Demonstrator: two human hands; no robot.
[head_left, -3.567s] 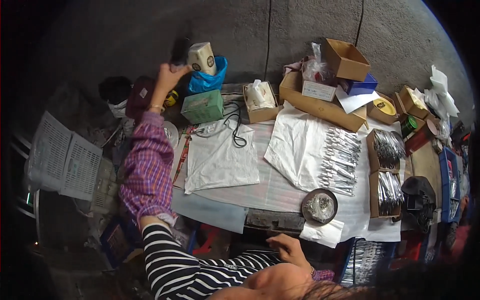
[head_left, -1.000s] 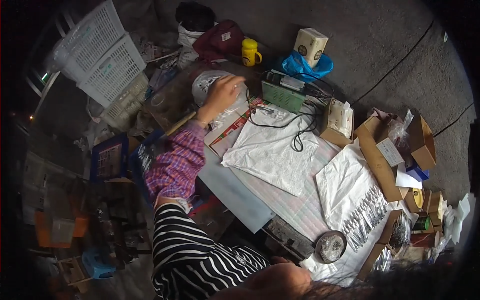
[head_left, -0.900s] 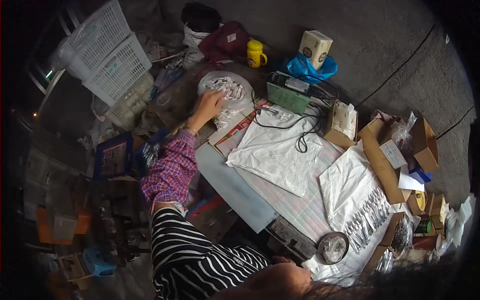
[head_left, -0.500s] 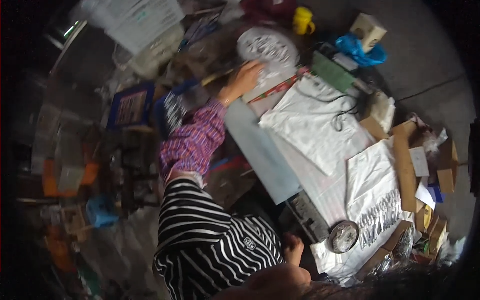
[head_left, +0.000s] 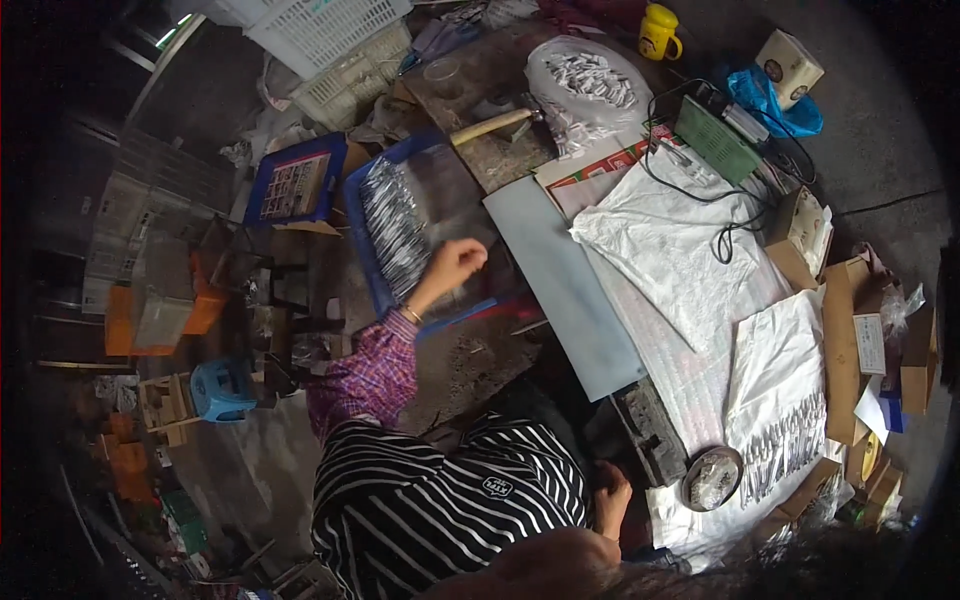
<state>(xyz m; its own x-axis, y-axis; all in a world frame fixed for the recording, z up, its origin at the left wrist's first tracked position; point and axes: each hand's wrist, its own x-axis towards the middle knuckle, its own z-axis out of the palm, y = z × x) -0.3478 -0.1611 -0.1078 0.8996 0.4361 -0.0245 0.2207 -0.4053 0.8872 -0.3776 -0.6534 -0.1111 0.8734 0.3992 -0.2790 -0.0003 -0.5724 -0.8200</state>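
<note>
My left hand (head_left: pixel 455 262) reaches out on a plaid-sleeved arm over a blue tray (head_left: pixel 360 235) that holds a heap of small shiny metal pieces (head_left: pixel 392 225). Its fingers are curled; I cannot see whether anything is inside them. My right hand (head_left: pixel 612 495) rests low beside my striped shirt, at the near end of a dark block (head_left: pixel 650 430), with nothing visible in it. A clear bag of similar metal pieces (head_left: pixel 585 85) lies beyond the tray, next to a wooden-handled hammer (head_left: pixel 490 125).
A grey board (head_left: pixel 565 285) and white cloths (head_left: pixel 690 250) cover the work surface. A round dish (head_left: pixel 712 478) and rows of metal pieces (head_left: pixel 790 450) lie at the right. A green device (head_left: pixel 715 140), yellow mug (head_left: pixel 658 35), cardboard boxes (head_left: pixel 850 330), white crates (head_left: pixel 320 30), blue stool (head_left: pixel 222 388).
My left hand has drawn back from the bag of metal pieces to the blue tray nearer me. My view has swung left. The right hand has stayed put.
</note>
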